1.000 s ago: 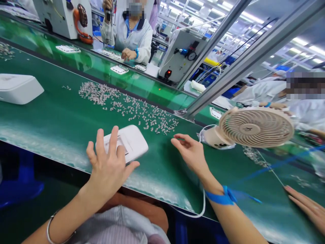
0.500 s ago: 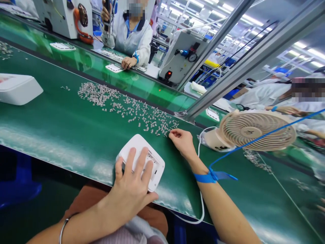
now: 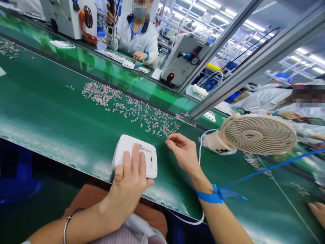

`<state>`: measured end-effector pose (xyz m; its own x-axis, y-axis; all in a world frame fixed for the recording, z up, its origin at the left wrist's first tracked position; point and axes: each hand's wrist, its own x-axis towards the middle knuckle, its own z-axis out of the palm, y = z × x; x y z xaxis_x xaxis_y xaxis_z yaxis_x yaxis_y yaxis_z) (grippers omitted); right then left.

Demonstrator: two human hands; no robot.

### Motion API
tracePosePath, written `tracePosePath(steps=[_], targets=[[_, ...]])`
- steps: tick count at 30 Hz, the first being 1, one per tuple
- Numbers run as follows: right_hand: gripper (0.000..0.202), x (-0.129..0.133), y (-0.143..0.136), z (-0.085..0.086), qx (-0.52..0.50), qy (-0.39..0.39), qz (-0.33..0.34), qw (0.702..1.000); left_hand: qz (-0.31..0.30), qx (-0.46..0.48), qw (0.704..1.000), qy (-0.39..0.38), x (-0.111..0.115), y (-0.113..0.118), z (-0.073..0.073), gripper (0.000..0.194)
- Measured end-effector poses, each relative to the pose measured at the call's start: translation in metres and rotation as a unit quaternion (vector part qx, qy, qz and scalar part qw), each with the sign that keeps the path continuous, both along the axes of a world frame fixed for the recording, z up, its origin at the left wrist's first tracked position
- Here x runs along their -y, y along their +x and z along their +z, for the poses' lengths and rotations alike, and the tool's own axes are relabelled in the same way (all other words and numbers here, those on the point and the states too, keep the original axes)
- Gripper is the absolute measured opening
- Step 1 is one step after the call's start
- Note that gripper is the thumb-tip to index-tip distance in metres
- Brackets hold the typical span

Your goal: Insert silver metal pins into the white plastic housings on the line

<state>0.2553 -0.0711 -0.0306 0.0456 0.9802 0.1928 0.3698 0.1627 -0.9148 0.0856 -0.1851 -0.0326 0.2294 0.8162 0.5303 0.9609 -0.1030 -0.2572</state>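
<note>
A white plastic housing [image 3: 124,145] with a recessed compartment lies on the green work surface [image 3: 63,125] near its front edge. My left hand [image 3: 132,179] rests on top of it, fingers stretched over the compartment. Small metal parts [image 3: 101,94] are scattered beyond it, in a denser heap to the left. At the right end of these parts is my right hand [image 3: 184,152], with thumb and index finger pinched together; what lies between the fingertips is too small to name. A blue strap [image 3: 208,196] circles my right wrist.
A beige fan [image 3: 257,134] stands at the right, with a white cable [image 3: 200,149] beside my right arm. A metal post [image 3: 225,78] rises behind. Across the belt sits a person in a white coat [image 3: 139,40], near a machine [image 3: 69,20].
The white housing has turned and shifted slightly left under my left hand. My right hand has drawn back slightly from the small parts. The white object at far left is mostly out of view.
</note>
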Motion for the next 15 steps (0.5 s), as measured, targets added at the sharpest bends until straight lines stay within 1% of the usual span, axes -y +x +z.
tracePosePath(steps=[2, 5, 7, 13, 15], targets=[[0.012, 0.011, -0.012, 0.006, -0.028, 0.008, 0.04, 0.999, 0.003, -0.008, 1.0, 0.008, 0.0, 0.001, -0.002, 0.066], [0.008, 0.025, -0.025, 0.014, 0.003, 0.049, 0.089, 0.995, -0.002, -0.014, 1.0, 0.003, 0.002, 0.001, -0.001, 0.061], [0.009, 0.031, -0.029, 0.017, 0.029, 0.081, 0.115, 0.99, -0.01, -0.015, 1.0, -0.008, 0.002, 0.0, 0.0, 0.058], [0.008, 0.036, -0.033, 0.014, 0.033, 0.098, 0.142, 0.984, -0.01, -0.012, 1.0, -0.003, 0.0, 0.0, 0.0, 0.056], [0.008, 0.035, -0.034, 0.013, 0.043, 0.12, 0.154, 0.98, -0.012, 0.004, 1.0, -0.006, 0.0, 0.001, -0.001, 0.056]])
